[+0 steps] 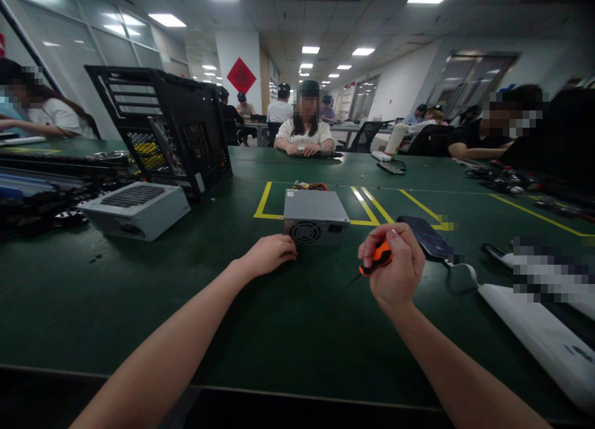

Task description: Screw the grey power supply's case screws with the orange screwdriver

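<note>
A grey computer power supply [316, 207] sits on the green table in front of me, its round fan grille and power socket facing me. Coloured cables [310, 185] bunch behind it. By its front left corner, my left hand [268, 253] rests low on the table with fingers curled together; whether anything is inside them is hidden. My right hand [398, 265], right of the power supply and above the table, grips a screwdriver [379, 256] with an orange and black handle. Its dark shaft points down and left, clear of the power supply.
A black computer case [170, 128] stands at the left, with a second power supply [134, 209] before it. Yellow tape lines [263, 199] mark the table. To the right lie a phone [425, 235] and a white cabled device [534, 336]. A person [304, 131] sits opposite.
</note>
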Available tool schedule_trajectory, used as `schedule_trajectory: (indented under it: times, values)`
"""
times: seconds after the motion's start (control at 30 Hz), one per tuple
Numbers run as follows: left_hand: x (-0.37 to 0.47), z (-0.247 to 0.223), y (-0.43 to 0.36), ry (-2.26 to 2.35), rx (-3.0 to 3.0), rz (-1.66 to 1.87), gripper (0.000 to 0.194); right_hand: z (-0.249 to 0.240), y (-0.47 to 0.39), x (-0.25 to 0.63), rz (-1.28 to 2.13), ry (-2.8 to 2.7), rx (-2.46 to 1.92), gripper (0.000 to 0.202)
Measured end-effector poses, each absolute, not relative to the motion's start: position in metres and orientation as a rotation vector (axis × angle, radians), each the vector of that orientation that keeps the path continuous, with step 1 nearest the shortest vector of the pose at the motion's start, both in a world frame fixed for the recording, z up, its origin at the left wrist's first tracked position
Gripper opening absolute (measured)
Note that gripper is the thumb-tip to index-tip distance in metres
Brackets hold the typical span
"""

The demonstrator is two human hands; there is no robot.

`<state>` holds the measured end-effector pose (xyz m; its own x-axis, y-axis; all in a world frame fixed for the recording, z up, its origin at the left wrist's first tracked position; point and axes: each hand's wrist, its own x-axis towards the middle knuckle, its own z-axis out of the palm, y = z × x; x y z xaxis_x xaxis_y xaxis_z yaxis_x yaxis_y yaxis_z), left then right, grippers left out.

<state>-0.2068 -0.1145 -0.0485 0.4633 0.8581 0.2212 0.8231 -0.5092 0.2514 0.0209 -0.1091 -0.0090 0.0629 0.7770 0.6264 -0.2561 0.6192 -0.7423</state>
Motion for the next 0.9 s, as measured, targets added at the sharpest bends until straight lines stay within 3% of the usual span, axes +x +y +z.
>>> schedule_trajectory:
  times: [0.9]
  values:
    - [-0.195,-0.038,-0.121,1.620,2.829,0.267,0.013,-0.007,-0.112,0.022,0.911,-1.329,-0.521,0.023]
